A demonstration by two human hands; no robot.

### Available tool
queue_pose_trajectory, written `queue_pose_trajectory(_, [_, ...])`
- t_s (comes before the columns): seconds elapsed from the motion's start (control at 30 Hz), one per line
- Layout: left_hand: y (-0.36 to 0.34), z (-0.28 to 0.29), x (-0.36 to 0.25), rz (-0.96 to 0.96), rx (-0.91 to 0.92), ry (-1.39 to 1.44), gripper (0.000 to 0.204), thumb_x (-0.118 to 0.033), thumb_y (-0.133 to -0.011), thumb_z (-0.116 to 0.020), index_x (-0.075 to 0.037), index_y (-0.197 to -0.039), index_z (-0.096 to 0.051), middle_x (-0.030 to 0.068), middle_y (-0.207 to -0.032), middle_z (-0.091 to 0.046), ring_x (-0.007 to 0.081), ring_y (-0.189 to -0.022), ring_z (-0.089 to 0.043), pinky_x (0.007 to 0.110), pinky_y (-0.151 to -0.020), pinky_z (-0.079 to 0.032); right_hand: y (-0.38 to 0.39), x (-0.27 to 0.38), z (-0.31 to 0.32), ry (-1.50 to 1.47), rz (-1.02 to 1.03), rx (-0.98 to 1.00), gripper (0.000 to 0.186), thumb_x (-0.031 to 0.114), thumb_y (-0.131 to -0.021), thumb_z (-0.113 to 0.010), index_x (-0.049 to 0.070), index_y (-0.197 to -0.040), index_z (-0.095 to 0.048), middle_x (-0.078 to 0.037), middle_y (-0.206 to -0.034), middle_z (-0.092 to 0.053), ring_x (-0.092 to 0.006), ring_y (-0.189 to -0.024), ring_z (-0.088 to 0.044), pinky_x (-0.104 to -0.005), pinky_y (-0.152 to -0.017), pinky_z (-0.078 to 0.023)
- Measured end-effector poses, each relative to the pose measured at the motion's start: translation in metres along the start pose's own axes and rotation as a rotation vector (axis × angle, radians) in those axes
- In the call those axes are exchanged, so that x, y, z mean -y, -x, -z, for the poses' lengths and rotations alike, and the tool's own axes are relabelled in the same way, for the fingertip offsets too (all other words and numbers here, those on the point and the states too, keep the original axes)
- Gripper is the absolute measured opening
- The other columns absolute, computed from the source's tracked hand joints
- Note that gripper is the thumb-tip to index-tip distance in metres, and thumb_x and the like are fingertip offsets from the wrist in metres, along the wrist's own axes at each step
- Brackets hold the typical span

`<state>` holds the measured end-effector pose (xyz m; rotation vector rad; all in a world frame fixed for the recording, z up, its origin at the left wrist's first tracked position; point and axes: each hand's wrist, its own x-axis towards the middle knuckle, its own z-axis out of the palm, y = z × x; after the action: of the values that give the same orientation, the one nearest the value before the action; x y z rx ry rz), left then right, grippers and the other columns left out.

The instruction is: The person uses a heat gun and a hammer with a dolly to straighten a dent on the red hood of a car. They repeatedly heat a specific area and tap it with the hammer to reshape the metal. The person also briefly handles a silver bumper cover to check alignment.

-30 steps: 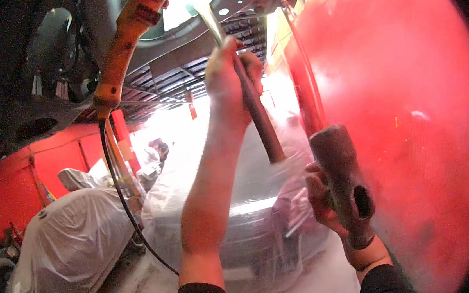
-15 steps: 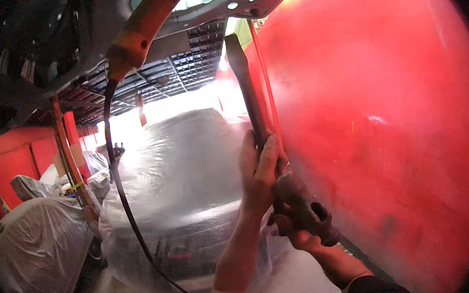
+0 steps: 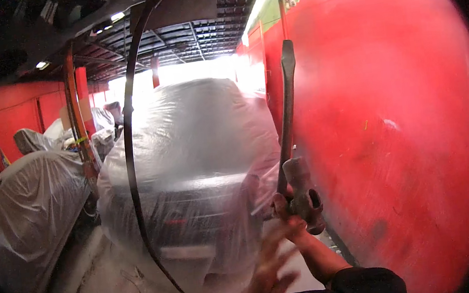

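Note:
My right hand (image 3: 283, 205) is closed around a rusty hammer (image 3: 305, 195) and the lower end of a long dark flat-tipped bar (image 3: 286, 102). The bar stands nearly upright beside the red panel (image 3: 391, 131), its flat tip up near the top of that panel. My right forearm, in a dark sleeve (image 3: 366, 286), comes in from the lower edge. My left hand (image 3: 271, 264) is below and to the left of the hammer. It is blurred, its fingers are spread, and it holds nothing.
A car under a clear plastic sheet (image 3: 190, 151) fills the middle. Another covered car (image 3: 27, 217) stands at the left. A black cable (image 3: 130, 156) hangs down in front of them. An orange post (image 3: 77, 122) stands behind, and dark metal structure (image 3: 176, 5) is overhead.
My left hand has let go of the bar and dropped lower, fingers spread. My right hand now grips both the bar and the hammer. The view has tilted downward.

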<state>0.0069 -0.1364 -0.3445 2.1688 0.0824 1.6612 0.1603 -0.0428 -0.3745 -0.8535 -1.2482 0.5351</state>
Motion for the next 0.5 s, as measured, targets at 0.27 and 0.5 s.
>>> queue_pose_trajectory(0.27, [0.048,0.122,-0.003,0.302,-0.032,0.266,0.035,-0.030,-0.098,-0.049,0.000,-0.112,-0.059,0.0159,-0.109,-0.051,0.0277,-0.099,-0.047,0.038,-0.082,-0.035,-0.002,0.018,-0.042,0.152,0.325,-0.176,0.014,0.018,-0.093,-0.054,0.006,-0.086,-0.055,-0.001,-0.070,-0.052,-0.0097,-0.058,-0.046,-0.0272,-0.053,-0.038])
queue_pose_trajectory(0.5, [0.078,0.241,0.021,0.428,-0.246,0.557,0.033,-0.026,-0.101,-0.044,0.001,-0.099,-0.063,0.0127,-0.083,-0.059,0.0206,-0.071,-0.056,0.032,-0.061,-0.043,0.022,0.072,-0.087,0.061,0.251,-0.203,0.010,0.016,-0.093,-0.057,0.006,-0.094,-0.054,-0.001,-0.077,-0.053,-0.0094,-0.066,-0.049,-0.0250,-0.059,-0.041])
